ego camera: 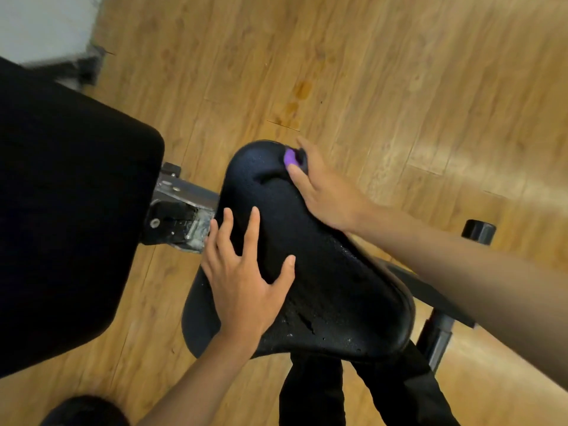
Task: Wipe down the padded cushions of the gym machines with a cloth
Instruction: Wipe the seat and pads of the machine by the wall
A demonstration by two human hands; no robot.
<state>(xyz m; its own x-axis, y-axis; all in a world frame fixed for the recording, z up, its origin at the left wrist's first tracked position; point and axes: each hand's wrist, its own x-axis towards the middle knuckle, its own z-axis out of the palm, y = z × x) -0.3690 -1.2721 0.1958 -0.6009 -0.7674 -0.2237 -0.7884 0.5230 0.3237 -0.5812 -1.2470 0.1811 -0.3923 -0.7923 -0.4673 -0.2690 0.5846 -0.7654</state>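
A: What sits in the middle?

B: A black, saddle-shaped padded seat cushion [322, 272] with a pebbled, cracked skin that glistens in spots. Its narrow nose points far and a little left; its broad end lies near, over the person's dark trouser legs [353, 392].

A: And the cloth?

B: Only a scrap of small purple cloth [289, 157] shows, at the far right edge of the cushion's nose, tucked under the right hand [325, 192].

A: How does that hand's grip stand?

B: The right hand lies over the cushion's far right edge, fingers curled round the cloth and pressing it to the padding. The grip is closed on the cloth, thumb alongside.

A: The other one?

B: The left hand [246, 272] rests flat on the cushion's left side, nearer the person, fingers spread wide, thumb reaching right. Its grip is fully open and holds nothing; the palm is simply on the padding.

A: What surrounds the seat?

B: To the left, a large black rectangular padded backrest [67, 216], joined to the seat area by a scuffed grey metal bracket [181, 210]. To the right, a black and grey metal frame bar [436, 330] with a black round end cap [478, 230] beyond it. Underneath everything runs a light wooden plank floor [368, 72].
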